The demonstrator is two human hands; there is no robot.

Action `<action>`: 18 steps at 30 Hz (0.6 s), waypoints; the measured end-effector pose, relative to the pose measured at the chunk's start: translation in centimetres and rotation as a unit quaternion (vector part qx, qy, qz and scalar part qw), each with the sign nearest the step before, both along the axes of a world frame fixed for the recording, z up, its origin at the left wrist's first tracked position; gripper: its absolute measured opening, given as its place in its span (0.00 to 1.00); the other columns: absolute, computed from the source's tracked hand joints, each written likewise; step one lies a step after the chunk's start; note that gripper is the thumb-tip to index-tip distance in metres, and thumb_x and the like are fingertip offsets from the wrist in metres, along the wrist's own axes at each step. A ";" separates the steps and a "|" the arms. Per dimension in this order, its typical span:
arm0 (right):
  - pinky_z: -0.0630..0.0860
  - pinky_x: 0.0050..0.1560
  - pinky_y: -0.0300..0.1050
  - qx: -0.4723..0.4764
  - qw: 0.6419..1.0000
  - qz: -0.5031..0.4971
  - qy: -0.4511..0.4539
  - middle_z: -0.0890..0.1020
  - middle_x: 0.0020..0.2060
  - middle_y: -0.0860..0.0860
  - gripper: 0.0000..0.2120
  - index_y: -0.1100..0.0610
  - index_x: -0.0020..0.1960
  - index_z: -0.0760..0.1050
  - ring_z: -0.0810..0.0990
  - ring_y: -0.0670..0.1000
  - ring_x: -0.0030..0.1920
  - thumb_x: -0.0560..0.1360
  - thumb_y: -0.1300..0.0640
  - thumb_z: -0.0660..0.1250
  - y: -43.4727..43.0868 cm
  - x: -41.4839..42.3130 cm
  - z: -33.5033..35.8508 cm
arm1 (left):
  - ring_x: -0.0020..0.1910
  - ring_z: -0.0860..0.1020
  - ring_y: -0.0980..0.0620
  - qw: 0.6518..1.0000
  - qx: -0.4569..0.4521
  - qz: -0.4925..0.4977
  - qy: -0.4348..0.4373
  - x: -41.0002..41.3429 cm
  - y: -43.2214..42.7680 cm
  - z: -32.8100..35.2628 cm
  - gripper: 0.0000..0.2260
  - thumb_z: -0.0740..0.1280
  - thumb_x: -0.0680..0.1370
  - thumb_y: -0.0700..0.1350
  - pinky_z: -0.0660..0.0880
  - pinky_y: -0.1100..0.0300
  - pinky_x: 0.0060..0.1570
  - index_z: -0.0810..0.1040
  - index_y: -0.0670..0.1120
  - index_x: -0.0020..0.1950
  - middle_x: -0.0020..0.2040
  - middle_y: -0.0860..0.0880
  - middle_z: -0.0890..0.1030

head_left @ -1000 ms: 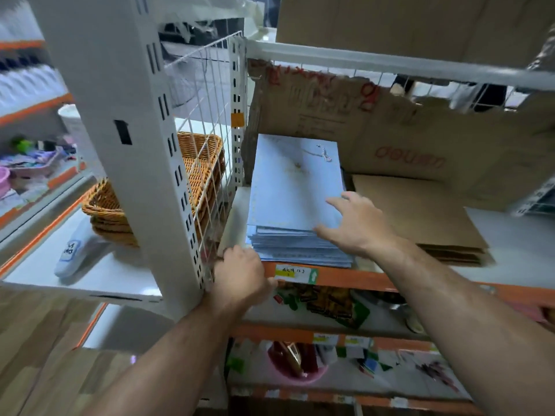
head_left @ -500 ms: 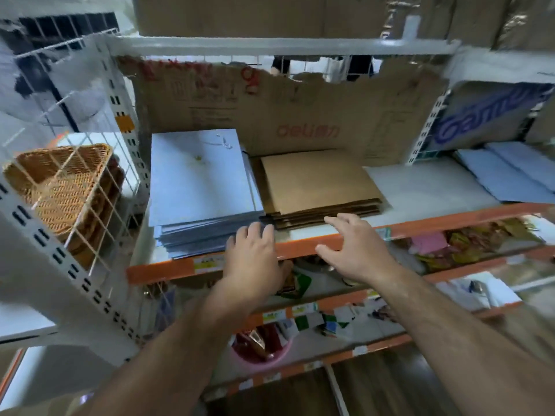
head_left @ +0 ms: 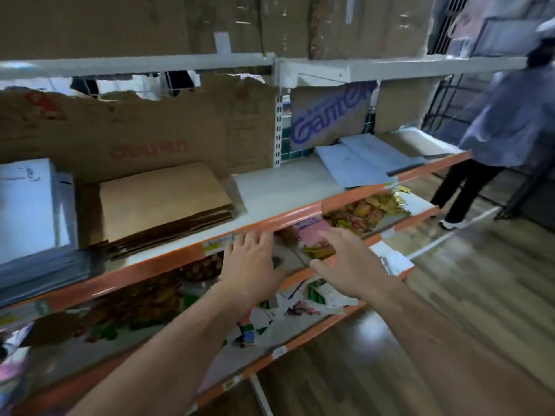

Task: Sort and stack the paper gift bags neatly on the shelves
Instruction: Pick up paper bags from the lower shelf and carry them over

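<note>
Far to the left of the left hand, a stack of blue bags lay flat on the shelf. A stack of brown bags sat just beside it, nearer the hand. They seemed sorted by colour and laid flat so each pile would sit square.

The left hand was empty, fingers straight and spread, its tips at the shelf's orange edge; whether they touched it could not be judged. The right hand, just to its right, was likewise wide and held nothing.

Up and to the right of that hand, loose blue bags lay overlapping and askew, probably the next to be gathered. A person stood beyond them.
</note>
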State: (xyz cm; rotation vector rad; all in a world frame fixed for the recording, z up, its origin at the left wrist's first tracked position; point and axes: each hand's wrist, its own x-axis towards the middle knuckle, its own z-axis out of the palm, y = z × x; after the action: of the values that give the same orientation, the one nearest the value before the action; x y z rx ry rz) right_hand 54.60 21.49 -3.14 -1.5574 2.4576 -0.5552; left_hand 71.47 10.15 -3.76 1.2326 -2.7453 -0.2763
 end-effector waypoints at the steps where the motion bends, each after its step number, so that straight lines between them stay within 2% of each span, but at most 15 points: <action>1: 0.63 0.72 0.48 0.002 1.000 -0.009 -0.002 0.63 0.76 0.48 0.32 0.48 0.77 0.63 0.61 0.50 0.75 0.76 0.41 0.65 0.9 -1.5 0.1 | 0.74 0.61 0.42 1.000 0.001 -0.009 -0.001 -1.6 0.6 0.2 0.36 0.60 0.75 0.67 0.61 0.46 0.73 0.59 0.50 0.77 0.75 0.46 0.64; 7: 0.67 0.70 0.49 -0.018 0.997 -0.069 -0.025 0.64 0.75 0.46 0.30 0.46 0.76 0.64 0.63 0.48 0.74 0.77 0.41 0.64 3.9 -8.8 -0.4 | 0.76 0.60 0.43 0.999 0.002 -0.049 -0.009 -10.3 2.0 0.3 0.35 0.63 0.77 0.63 0.58 0.45 0.76 0.57 0.51 0.79 0.77 0.47 0.62; 12: 0.69 0.66 0.46 -0.012 0.994 -0.102 -0.024 0.66 0.73 0.43 0.28 0.45 0.76 0.65 0.68 0.47 0.70 0.77 0.42 0.64 4.1 -14.8 -1.4 | 0.75 0.61 0.43 0.997 0.016 -0.073 -0.013 -18.0 0.4 -1.0 0.34 0.64 0.77 0.64 0.59 0.43 0.75 0.59 0.52 0.78 0.76 0.47 0.64; 18: 0.67 0.61 0.41 0.008 0.990 -0.137 -0.024 0.66 0.73 0.44 0.28 0.45 0.76 0.64 0.67 0.47 0.71 0.78 0.44 0.64 1.0 -24.9 -1.9 | 0.73 0.63 0.42 0.994 0.034 -0.107 0.016 -29.3 -4.0 -2.3 0.34 0.63 0.76 0.65 0.65 0.43 0.71 0.60 0.51 0.77 0.74 0.46 0.66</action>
State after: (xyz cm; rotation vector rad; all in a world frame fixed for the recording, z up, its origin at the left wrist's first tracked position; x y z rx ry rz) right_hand 29.74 22.52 -5.05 -1.1908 2.6495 -0.6035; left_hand 42.20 6.13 -6.10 0.9395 -2.8638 -0.4098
